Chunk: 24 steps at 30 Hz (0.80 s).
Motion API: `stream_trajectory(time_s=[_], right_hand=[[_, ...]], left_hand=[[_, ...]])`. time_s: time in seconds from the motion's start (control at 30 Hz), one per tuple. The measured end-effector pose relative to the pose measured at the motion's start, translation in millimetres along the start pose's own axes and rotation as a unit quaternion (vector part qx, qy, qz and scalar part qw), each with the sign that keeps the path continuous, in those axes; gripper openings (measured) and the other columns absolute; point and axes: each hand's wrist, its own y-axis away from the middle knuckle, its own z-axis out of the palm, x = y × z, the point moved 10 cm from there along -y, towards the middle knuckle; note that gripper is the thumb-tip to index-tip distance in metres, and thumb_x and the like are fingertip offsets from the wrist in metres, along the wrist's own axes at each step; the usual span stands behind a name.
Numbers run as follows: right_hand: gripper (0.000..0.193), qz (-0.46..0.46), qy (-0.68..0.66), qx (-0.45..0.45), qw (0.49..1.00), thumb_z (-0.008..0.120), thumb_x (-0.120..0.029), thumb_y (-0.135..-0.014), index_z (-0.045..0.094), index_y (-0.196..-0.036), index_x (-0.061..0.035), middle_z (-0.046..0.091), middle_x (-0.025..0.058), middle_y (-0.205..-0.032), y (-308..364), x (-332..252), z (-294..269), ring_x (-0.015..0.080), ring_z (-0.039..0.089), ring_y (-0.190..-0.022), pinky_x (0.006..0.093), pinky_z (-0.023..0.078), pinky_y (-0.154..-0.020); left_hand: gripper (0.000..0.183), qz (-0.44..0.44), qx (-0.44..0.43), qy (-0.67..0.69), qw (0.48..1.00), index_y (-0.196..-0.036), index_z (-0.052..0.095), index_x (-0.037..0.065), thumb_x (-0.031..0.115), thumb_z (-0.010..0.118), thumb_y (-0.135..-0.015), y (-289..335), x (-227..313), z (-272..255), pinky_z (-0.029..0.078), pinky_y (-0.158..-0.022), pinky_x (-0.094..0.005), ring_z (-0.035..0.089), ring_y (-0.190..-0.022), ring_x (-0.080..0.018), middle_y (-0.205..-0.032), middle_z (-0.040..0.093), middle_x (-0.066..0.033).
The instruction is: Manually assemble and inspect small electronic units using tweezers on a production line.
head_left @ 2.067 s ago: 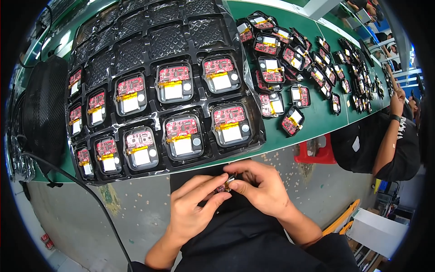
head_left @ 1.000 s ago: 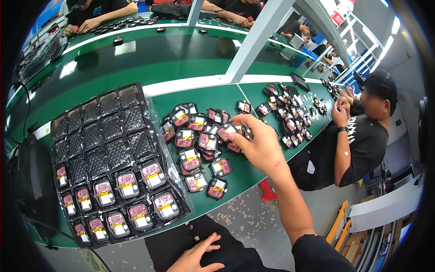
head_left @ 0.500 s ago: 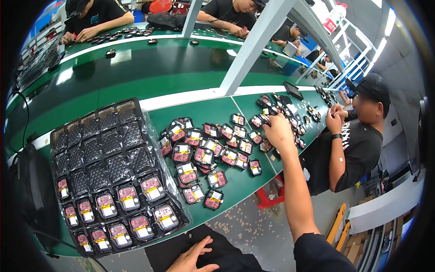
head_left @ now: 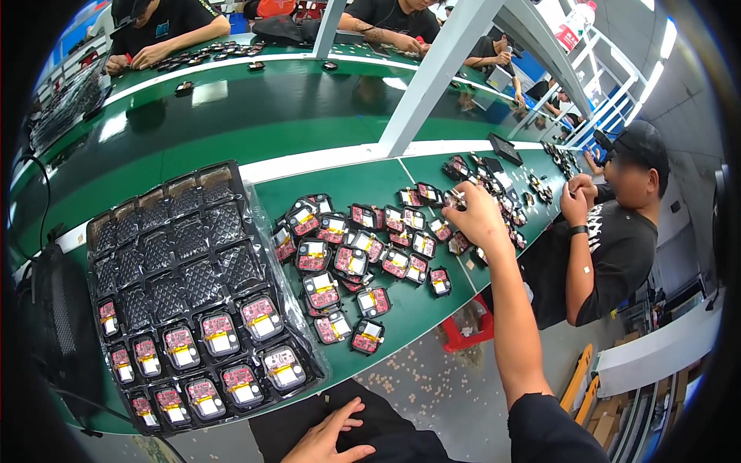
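My right hand (head_left: 480, 220) reaches over the green bench, its fingers closed around a small circuit board unit (head_left: 457, 200) that they mostly cover. Left of it lies a loose heap of similar units (head_left: 351, 261), black square casings with red boards, white blocks and yellow tape. Two of them sit right beside my fingertips. On the left, a black moulded tray (head_left: 181, 279) holds several units in its two near rows and one more at its left edge; the other pockets show bare textured bottoms. My left hand (head_left: 330, 438) rests open over my dark-clothed lap, fingers stretched.
A grey metal post (head_left: 432, 89) rises from the white rail behind the bench. Further right are more units and a black box (head_left: 505, 148). A co-worker (head_left: 610, 239) sits to my right, hands raised. A red stool (head_left: 468, 328) stands under the bench edge.
My right hand has shifted slightly right in the picture. A unit by its fingertips now lies further left, against another one. My left hand stays in place.
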Motion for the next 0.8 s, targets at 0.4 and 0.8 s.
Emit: stream_trajectory(time_s=[0.4, 0.8], right_hand=[[0.068, -0.010, -0.046, -0.108, 0.993, 0.086, -0.022, -0.078, 0.059, -0.138, -0.0028, 0.071, 0.0253, -0.115, -17, 13, 7, 0.0365, 0.070, -0.108, 0.0425, 0.055, -0.094], [0.061, -0.067, -0.032, -0.054, 0.996, 0.086, -0.017, -0.071, 0.061, -0.124, 0.0009, 0.071, 0.0212, -0.096, -18, 8, -7, 0.0378, 0.070, -0.091, 0.0441, 0.055, -0.083]], left_hand=[[0.093, -0.016, 0.001, 0.008, 1.000, -0.160, 0.032, 0.008, 0.011, 0.084, -0.083, 0, -6, 1, 0.052, -0.101, -0.0397, 0.063, -0.121, -0.0280, -0.148, 0.054, -0.0172], [0.090, -0.007, 0.008, 0.005, 1.000, -0.160, 0.033, 0.007, 0.010, 0.082, -0.084, 0, -4, 1, 0.052, -0.101, -0.0395, 0.063, -0.119, -0.0277, -0.147, 0.055, -0.0168]])
